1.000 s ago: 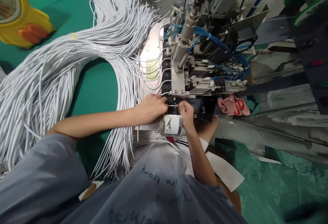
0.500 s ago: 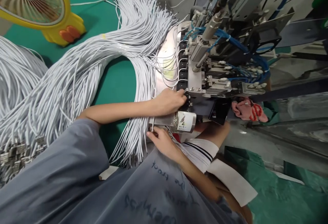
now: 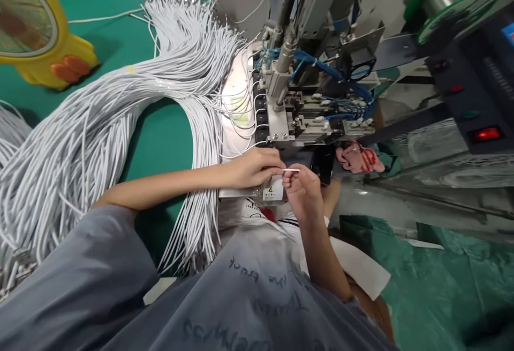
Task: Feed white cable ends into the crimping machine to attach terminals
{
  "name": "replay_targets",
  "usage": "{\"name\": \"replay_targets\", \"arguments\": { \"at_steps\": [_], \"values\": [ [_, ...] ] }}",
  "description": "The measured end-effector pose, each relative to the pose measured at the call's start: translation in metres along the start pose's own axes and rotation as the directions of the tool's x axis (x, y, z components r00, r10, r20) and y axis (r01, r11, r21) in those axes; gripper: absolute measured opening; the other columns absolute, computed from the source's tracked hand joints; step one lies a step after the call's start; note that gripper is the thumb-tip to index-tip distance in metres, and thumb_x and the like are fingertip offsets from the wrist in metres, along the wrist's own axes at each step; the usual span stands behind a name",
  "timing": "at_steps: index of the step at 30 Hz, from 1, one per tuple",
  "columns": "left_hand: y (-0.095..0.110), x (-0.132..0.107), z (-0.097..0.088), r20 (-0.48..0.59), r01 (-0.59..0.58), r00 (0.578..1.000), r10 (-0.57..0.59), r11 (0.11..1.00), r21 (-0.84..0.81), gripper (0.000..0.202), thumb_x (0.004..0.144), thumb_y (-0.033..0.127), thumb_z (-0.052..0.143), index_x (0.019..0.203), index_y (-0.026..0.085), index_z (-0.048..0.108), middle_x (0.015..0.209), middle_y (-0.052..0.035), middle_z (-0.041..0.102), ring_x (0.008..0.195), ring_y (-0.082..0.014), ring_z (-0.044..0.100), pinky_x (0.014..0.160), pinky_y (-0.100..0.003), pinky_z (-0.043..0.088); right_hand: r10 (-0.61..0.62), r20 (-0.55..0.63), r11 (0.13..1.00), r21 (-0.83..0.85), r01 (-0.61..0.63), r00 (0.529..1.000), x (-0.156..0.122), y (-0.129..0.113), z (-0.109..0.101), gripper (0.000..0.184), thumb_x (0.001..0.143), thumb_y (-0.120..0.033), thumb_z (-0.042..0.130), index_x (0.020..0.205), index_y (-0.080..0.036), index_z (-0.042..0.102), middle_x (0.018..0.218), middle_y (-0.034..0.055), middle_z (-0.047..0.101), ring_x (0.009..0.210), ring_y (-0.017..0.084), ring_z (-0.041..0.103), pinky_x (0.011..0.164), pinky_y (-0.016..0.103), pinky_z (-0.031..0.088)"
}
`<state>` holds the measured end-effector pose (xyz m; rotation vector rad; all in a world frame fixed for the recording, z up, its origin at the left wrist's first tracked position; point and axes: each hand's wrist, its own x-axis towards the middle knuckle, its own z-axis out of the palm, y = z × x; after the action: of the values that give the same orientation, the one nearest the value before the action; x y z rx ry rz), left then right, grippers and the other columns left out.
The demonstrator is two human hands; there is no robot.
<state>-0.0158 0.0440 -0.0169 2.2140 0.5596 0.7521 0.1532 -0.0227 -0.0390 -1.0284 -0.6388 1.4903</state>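
A short stretch of white cable [image 3: 291,169] shows between my two hands, in front of the machine's near end. My left hand [image 3: 257,167] reaches in from the left with thumb and fingers pinched on this cable. Facing it, my right hand [image 3: 304,188] has its palm turned up and its fingertips closed round the cable's other end. The machine [image 3: 280,123] has a row of black holders [image 3: 262,118] with several white cables running into them. Left of the holders lies a large bundle of white cables [image 3: 206,126], partly under my left forearm.
A yellow fan [image 3: 60,46] stands on the green table [image 3: 168,126]. A labelled container [image 3: 273,189] sits below my hands. Beyond are a dark phone [image 3: 322,162], a pink cloth [image 3: 359,157], a green-rimmed wire spool [image 3: 439,3] and a control box with a lit red switch [image 3: 486,135].
My left hand has drawn back from the black holders. My right hand has risen from the cable bundle's lower ends to meet it at the white cable. The view has swung right.
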Motion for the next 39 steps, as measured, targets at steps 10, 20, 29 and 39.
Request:
{"name": "replay_targets", "arguments": {
  "at_steps": [10,20,29,39],
  "values": [
    [0.001,-0.003,0.011,-0.069,-0.005,0.998,-0.002,0.994,-0.106,0.020,0.089,0.020,0.051,0.089,0.014,0.070,0.079,-0.0063,0.065,0.072,-0.0117,0.059,0.065,-0.024,0.048,-0.388,0.044,0.880,-0.281,0.384,0.921,0.006,0.010,0.003,0.007,0.072,-0.025,0.072,0.068,-0.021,0.067,0.071,-0.0004,0.055,0.064,0.011,0.050,0.057,0.025,0.040],
    [0.002,-0.003,0.007,-0.129,0.067,0.990,-0.050,0.990,0.125,0.018,0.084,0.012,0.051,0.080,0.012,0.069,0.071,-0.0038,0.059,0.063,-0.0104,0.054,0.057,-0.021,0.043,-0.460,0.076,0.551,-0.757,0.352,0.885,-0.003,-0.011,0.009,0.015,0.079,-0.027,0.062,0.075,-0.017,0.072,0.062,0.0002,0.055,0.053,0.010,0.043,0.048,0.025,0.034],
    [-0.006,-0.004,0.012,-0.167,0.199,0.967,-0.193,0.980,0.021,0.014,0.077,0.012,0.057,0.064,0.013,0.061,0.065,0.0007,0.055,0.060,-0.0085,0.050,0.056,-0.021,0.039,-0.285,0.053,0.660,-0.713,0.236,0.957,0.009,-0.014,0.005,0.013,0.072,-0.025,0.065,0.066,-0.016,0.071,0.050,-0.0036,0.047,0.048,0.008,0.039,0.047,0.023,0.034],
    [-0.010,-0.005,0.018,-0.139,0.244,0.959,-0.248,0.969,-0.046,0.016,0.078,0.015,0.057,0.062,0.014,0.060,0.063,0.0010,0.054,0.060,-0.0091,0.051,0.055,-0.020,0.039,-0.339,0.075,0.668,-0.683,0.296,0.938,0.013,0.000,0.000,0.017,0.076,-0.029,0.063,0.067,-0.016,0.069,0.053,-0.0045,0.037,0.050,0.009,0.035,0.049,0.024,0.032]
  ]
}}
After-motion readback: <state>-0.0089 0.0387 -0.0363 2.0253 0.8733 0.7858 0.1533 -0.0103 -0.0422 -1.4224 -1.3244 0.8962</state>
